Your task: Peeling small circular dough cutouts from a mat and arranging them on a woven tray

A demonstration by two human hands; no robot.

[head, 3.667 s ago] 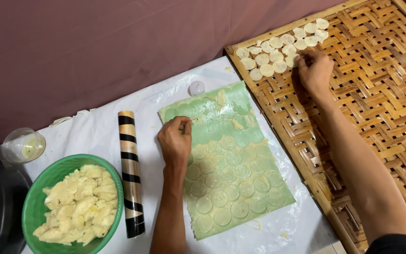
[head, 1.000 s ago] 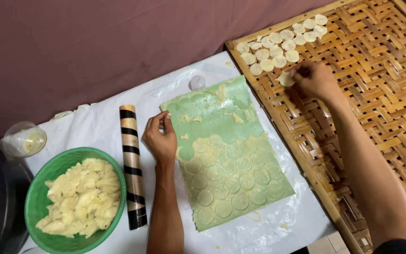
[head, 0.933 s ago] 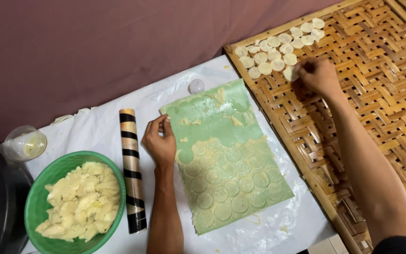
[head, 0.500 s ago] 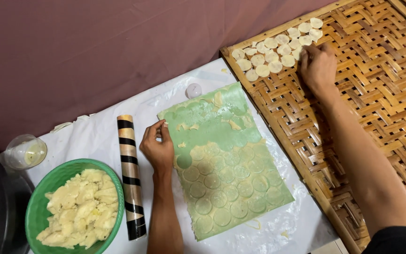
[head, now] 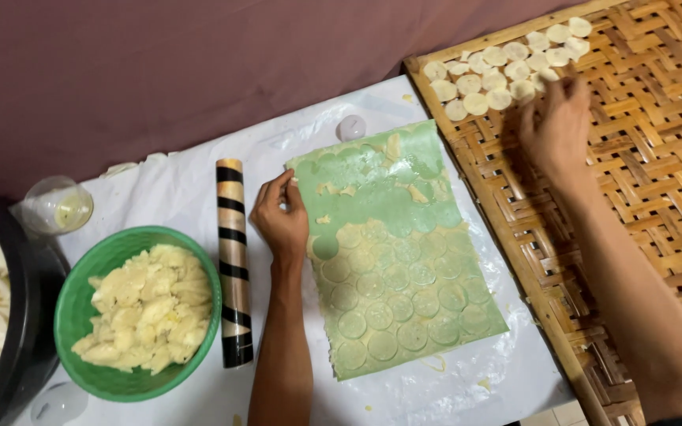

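A green mat (head: 392, 252) lies on a white plastic sheet (head: 167, 189), covered with a thin dough layer cut into several rounds. My left hand (head: 280, 218) rests at the mat's left edge, fingers curled and pinching at the edge. My right hand (head: 556, 126) reaches over a woven bamboo tray (head: 657, 181), just below several pale dough discs (head: 499, 71) laid in rows at the tray's far corner. Whether the right hand holds a disc is hidden by blur and its own fingers.
A striped black and gold rolling pin (head: 233, 268) lies left of my left arm. A green bowl (head: 80, 292) holds pale dough scraps. A clear cup (head: 57, 205) and a black container (head: 17, 331) sit at the far left. A small round cutter (head: 350, 126) stands above the mat.
My right hand has stayed at the disc rows, shifting a little lower and right. My left hand has stayed at the mat's left edge.
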